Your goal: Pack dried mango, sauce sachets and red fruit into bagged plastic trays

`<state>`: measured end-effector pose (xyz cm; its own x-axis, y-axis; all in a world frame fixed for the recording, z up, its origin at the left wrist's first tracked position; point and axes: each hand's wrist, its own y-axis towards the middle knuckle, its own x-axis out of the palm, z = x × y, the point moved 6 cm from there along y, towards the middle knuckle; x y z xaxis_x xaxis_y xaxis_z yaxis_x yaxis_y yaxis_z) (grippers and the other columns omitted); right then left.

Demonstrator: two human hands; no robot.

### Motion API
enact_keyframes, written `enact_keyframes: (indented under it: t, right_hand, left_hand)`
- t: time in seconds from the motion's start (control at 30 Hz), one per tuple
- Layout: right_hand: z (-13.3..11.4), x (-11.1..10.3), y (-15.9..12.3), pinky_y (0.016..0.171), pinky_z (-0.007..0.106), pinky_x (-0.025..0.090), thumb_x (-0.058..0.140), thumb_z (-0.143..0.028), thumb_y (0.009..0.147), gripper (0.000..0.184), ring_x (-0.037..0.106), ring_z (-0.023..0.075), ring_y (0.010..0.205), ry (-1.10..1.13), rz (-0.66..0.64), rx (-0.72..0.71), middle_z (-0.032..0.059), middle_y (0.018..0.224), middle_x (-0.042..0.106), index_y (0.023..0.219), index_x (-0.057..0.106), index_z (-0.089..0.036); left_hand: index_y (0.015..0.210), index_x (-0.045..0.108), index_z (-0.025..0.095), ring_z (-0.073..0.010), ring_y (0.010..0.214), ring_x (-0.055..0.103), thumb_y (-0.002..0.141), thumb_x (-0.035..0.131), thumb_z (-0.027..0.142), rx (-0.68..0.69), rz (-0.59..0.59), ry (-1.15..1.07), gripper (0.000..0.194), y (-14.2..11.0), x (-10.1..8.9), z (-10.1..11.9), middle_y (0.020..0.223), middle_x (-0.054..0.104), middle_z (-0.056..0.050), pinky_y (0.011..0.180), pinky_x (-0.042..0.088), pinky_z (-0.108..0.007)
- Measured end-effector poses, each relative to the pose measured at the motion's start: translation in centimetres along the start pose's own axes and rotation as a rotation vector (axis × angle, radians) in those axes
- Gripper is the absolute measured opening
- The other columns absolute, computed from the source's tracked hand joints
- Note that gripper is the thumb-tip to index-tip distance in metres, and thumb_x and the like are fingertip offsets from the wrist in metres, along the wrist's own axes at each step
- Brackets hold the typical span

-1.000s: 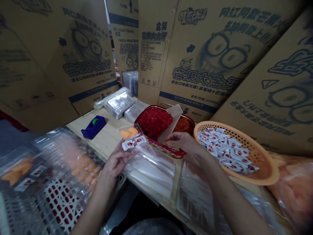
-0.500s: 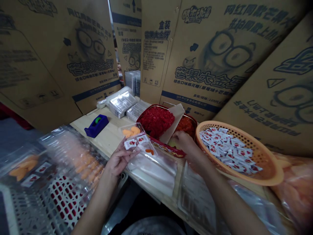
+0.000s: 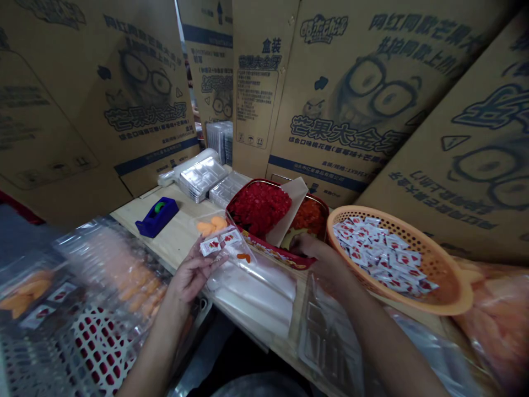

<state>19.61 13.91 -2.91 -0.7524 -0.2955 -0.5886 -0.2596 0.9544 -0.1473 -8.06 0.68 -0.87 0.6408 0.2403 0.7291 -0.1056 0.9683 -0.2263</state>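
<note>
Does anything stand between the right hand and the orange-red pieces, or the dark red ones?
Nothing visible separates the right hand from the orange-red pieces; the pale divider stands between it and the dark red pieces.

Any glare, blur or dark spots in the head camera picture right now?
Head view: dim overall; glare on the stacked clear trays; right hand dark, fingers shadowed in the red tin; bagged orange pieces at far left soft; edges stretched.

"How's your left hand (image 3: 193, 274)?"
"Palm partly up, your fingers bent, gripping."
"And your right hand (image 3: 308, 246)?"
"Knuckles up, fingertips hidden, your right forearm (image 3: 380, 314) stretched forward and slanting inward."
</note>
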Motion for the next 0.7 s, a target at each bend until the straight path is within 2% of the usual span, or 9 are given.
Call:
enact_keyframes:
  t: [0.17,0.27,0.37,0.43,0.53,0.6,0.7]
  right_hand:
    - [-0.1,-1.6,1.4,0.049,0.023,0.045,0.059,-0.010,0.058,0.006,0.052,0.0104,0.045,0.143,-0.065,0.147,-0.0027,0.049,0.056,0.058,0.056,-0.016]
    - [-0.9,-3.0,0.8,0.052,0.021,0.045,0.062,-0.014,0.060,0.007,0.052,0.0086,0.048,0.266,-0.034,0.171,-0.0036,0.054,0.058,0.065,0.057,-0.017]
    - [-2.8,-3.1,-0.7,0.050,0.019,0.042,0.068,-0.019,0.057,0.016,0.051,0.0074,0.050,0.486,-0.075,0.155,-0.0031,0.060,0.060,0.070,0.060,-0.016]
    - [-5.1,-1.9,-1.9,0.051,0.020,0.042,0.071,-0.023,0.056,0.022,0.052,0.0078,0.052,0.578,-0.173,0.119,-0.0021,0.064,0.061,0.075,0.061,-0.016]
    - [-9.2,1.2,-3.9,0.052,0.021,0.040,0.070,-0.028,0.058,0.025,0.051,0.0080,0.053,0.535,-0.318,0.018,-0.0017,0.065,0.061,0.078,0.062,-0.016]
    - [-12.0,3.7,-5.1,0.053,0.021,0.038,0.067,-0.026,0.061,0.020,0.050,0.0080,0.055,0.450,-0.389,-0.111,-0.0019,0.067,0.061,0.078,0.063,-0.016]
    - [-15.0,6.9,-6.3,0.059,0.021,0.038,0.060,-0.019,0.067,0.010,0.052,0.0097,0.064,0.323,-0.408,-0.347,-0.0019,0.071,0.061,0.075,0.063,-0.016]
  left_hand:
    - [0.119,0.049,0.027,-0.0210,0.099,0.061,0.061,0.050,-0.010,-0.008,0.005,0.020,0.069,0.2,0.2,0.0,0.107,0.065,-0.001,0.099,0.039,-0.048]
    - [0.116,0.051,0.026,-0.0212,0.098,0.062,0.061,0.051,-0.010,-0.008,0.000,0.011,0.065,0.3,0.1,-0.3,0.104,0.066,-0.001,0.097,0.041,-0.047]
    - [0.115,0.052,0.025,-0.0211,0.099,0.061,0.061,0.051,-0.010,-0.011,-0.009,-0.005,0.064,0.5,0.1,-0.7,0.102,0.066,-0.001,0.097,0.041,-0.047]
    - [0.115,0.051,0.025,-0.0213,0.101,0.060,0.061,0.051,-0.010,-0.012,-0.019,-0.007,0.065,0.5,0.2,-0.9,0.104,0.066,-0.002,0.097,0.041,-0.047]
    - [0.117,0.051,0.026,-0.0212,0.099,0.061,0.061,0.051,-0.010,-0.005,-0.033,-0.017,0.066,0.5,0.6,-1.3,0.104,0.065,-0.001,0.095,0.042,-0.046]
    - [0.119,0.049,0.026,-0.0205,0.095,0.062,0.061,0.051,-0.009,-0.005,-0.040,-0.042,0.068,0.6,0.7,-1.4,0.102,0.065,-0.001,0.092,0.044,-0.045]
    - [0.122,0.045,0.027,-0.0184,0.089,0.063,0.062,0.050,-0.008,-0.021,-0.033,-0.068,0.069,0.6,0.9,-1.6,0.100,0.066,-0.001,0.082,0.050,-0.038]
